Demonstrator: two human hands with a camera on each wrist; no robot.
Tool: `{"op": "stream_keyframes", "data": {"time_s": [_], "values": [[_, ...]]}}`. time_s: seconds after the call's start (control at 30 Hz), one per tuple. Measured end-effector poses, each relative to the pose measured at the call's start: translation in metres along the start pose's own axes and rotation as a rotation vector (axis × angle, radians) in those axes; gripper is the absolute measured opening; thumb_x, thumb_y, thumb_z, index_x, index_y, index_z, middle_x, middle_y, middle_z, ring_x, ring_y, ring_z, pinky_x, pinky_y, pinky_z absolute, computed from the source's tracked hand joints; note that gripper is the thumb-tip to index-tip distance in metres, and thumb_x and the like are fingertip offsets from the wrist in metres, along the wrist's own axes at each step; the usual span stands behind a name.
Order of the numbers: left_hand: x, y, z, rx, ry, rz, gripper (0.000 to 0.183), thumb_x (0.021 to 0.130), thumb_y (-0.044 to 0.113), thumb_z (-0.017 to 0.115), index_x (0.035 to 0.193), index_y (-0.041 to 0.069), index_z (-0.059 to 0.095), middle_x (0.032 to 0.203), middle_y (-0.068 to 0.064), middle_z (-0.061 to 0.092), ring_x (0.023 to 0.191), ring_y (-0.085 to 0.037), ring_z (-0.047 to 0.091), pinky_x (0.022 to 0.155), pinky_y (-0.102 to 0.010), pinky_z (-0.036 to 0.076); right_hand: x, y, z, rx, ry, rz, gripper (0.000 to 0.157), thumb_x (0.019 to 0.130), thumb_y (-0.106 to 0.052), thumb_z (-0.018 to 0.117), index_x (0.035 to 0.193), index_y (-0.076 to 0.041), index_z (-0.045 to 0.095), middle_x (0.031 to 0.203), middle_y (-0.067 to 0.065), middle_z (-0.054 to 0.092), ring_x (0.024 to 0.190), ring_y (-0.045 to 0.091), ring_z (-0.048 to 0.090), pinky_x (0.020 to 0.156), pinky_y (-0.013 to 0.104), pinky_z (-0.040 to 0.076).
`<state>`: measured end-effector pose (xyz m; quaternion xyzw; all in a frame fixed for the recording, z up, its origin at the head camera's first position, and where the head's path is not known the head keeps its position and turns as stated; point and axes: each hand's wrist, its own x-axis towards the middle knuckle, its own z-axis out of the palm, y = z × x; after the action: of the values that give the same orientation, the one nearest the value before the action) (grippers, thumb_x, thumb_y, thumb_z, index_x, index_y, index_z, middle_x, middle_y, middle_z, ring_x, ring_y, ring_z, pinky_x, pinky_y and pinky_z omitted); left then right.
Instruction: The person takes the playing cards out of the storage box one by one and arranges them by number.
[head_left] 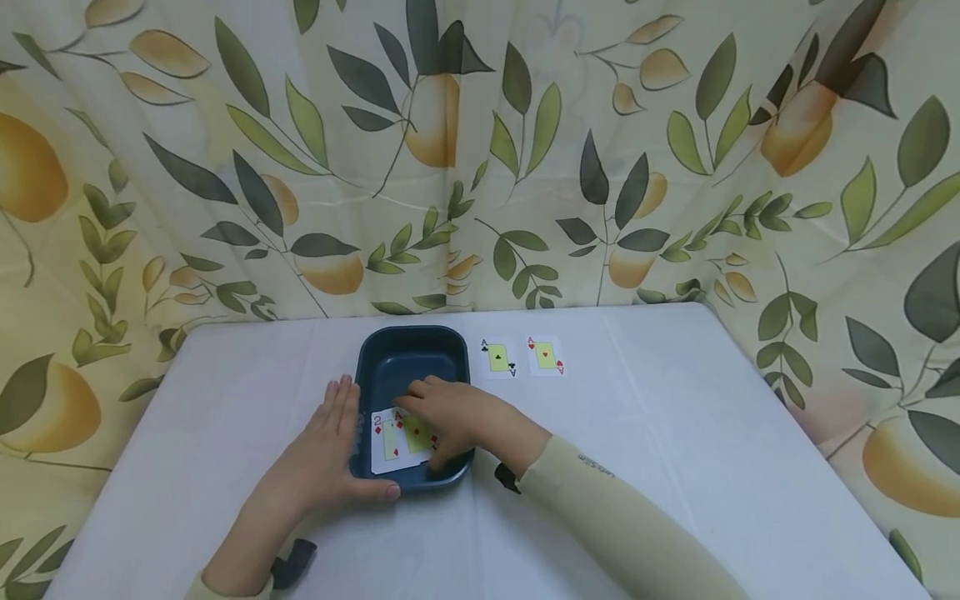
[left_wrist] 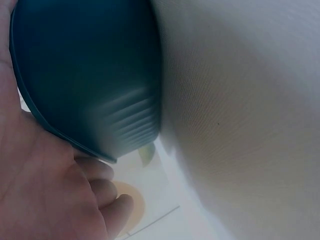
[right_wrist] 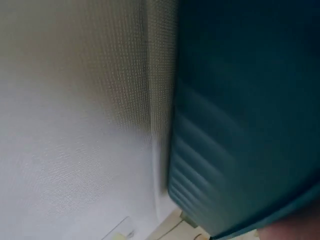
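A dark blue rectangular tray [head_left: 412,360] stands on the white-covered table. Along its left side lies my left hand [head_left: 318,458], fingers straight against the wall and thumb at the near rim. My right hand [head_left: 465,417] reaches over the right rim into the tray. Its bent fingers and thumb hold the ace of diamonds [head_left: 417,435] at opposite edges, covering part of the card. Under and beside that ace is the two of diamonds [head_left: 388,450], flat in the near half. In the left wrist view, the left palm [left_wrist: 40,175] borders the tray's ribbed outer wall [left_wrist: 125,115].
Right of the tray, the ace of clubs [head_left: 498,358] and the ace of hearts [head_left: 546,357] lie face up side by side. A fruit-and-leaf patterned curtain [head_left: 480,167] hangs behind the table's far edge. White cloth [head_left: 637,433] covers the table.
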<state>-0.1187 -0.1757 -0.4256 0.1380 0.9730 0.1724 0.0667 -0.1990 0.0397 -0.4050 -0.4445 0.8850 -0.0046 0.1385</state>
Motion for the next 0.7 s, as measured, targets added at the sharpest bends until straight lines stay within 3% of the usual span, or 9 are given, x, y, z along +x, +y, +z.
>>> {"op": "stream_keyframes", "data": {"time_s": [0.3, 0.7], "values": [[0.0, -0.001, -0.001, 0.0, -0.008, -0.005, 0.149, 0.056, 0.089, 0.069, 0.158, -0.002, 0.009, 0.166, -0.022, 0.002, 0.153, -0.041, 0.001, 0.118, -0.059, 0.022, 0.009, -0.007, 0.0, -0.097, -0.068, 0.062, 0.094, 0.067, -0.054, 0.089, 0.147, -0.023, 0.05, 0.136, -0.001, 0.052, 0.112, 0.013, 0.049, 0.101, 0.028, 0.049], [0.0, -0.001, 0.001, 0.006, 0.004, -0.001, 0.15, 0.056, 0.089, 0.069, 0.158, -0.002, 0.009, 0.166, -0.022, 0.003, 0.153, -0.041, 0.002, 0.117, -0.059, 0.023, 0.012, -0.005, 0.006, -0.083, -0.048, 0.045, 0.089, 0.065, -0.054, 0.09, 0.142, -0.024, 0.054, 0.13, -0.002, 0.054, 0.107, 0.012, 0.049, 0.099, 0.029, 0.049]]}}
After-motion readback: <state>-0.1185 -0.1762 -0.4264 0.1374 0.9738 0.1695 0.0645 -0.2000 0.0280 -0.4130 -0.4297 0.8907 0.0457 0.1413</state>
